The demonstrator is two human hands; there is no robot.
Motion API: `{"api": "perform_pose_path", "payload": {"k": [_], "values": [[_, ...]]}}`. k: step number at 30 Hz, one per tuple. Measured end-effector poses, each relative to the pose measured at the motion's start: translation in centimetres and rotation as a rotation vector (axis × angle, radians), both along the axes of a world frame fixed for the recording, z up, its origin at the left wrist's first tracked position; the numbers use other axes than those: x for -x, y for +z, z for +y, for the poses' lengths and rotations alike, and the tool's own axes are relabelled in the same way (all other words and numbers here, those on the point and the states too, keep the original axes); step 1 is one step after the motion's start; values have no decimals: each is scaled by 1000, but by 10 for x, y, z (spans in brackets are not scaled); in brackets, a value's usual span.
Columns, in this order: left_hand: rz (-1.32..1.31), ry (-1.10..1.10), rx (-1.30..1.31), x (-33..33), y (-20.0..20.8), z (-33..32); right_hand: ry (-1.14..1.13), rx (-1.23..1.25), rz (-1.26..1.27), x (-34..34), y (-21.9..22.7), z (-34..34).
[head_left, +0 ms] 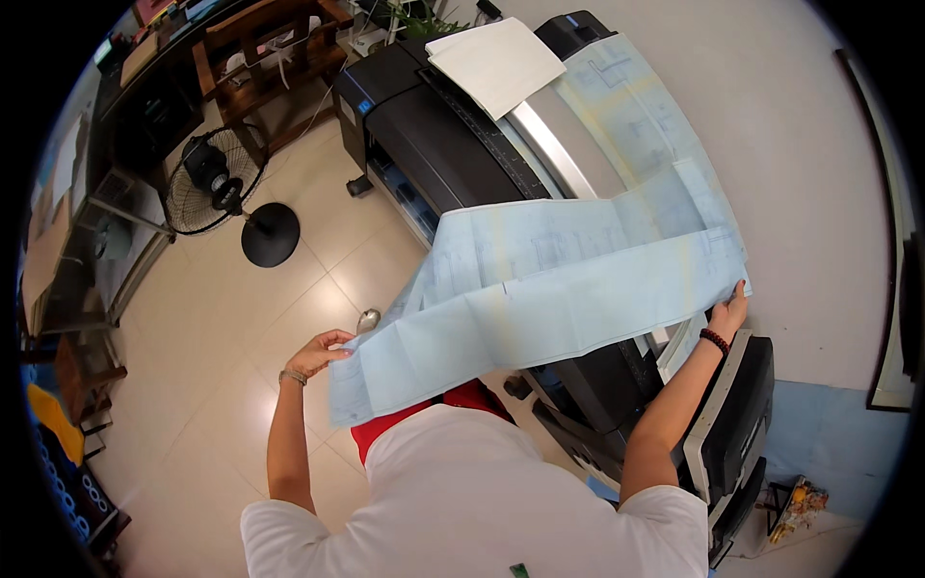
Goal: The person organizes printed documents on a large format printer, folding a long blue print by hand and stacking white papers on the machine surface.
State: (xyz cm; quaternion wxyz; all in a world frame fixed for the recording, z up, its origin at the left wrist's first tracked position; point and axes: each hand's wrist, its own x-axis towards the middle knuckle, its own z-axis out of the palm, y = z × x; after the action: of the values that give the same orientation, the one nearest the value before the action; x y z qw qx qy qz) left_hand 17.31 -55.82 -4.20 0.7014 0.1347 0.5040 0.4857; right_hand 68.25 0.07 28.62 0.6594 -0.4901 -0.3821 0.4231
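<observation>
A long light-blue drawing sheet (501,328), creased and partly folded over, stretches across in front of me. My left hand (321,354) pinches its left end between thumb and fingers, out over the floor. At the sheet's right end, my right hand (731,310) grips the edge close to the wall. The far part of the sheet runs back over a large black wide-format printer (453,144), covering some of its top. Faint line drawings and yellowish bands show on the paper. Several pale sheets (496,65) lie on the printer beyond.
A black floor fan (231,197) stands on the tiles to the left. Beyond it are a wooden chair (270,72) and a cluttered desk (140,58). The wall (790,193) rises close on my right. Black equipment (737,414) stands beside my right elbow.
</observation>
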Motion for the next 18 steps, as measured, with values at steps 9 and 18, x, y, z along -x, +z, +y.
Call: {"api": "perform_pose_path", "payload": {"k": [9,18], "values": [[18,65,36,-3,-40,-18,97,-29,16,29,35,-10],[74,384,-16,29,-12,-43,304,-146,38,125,81,2]]}}
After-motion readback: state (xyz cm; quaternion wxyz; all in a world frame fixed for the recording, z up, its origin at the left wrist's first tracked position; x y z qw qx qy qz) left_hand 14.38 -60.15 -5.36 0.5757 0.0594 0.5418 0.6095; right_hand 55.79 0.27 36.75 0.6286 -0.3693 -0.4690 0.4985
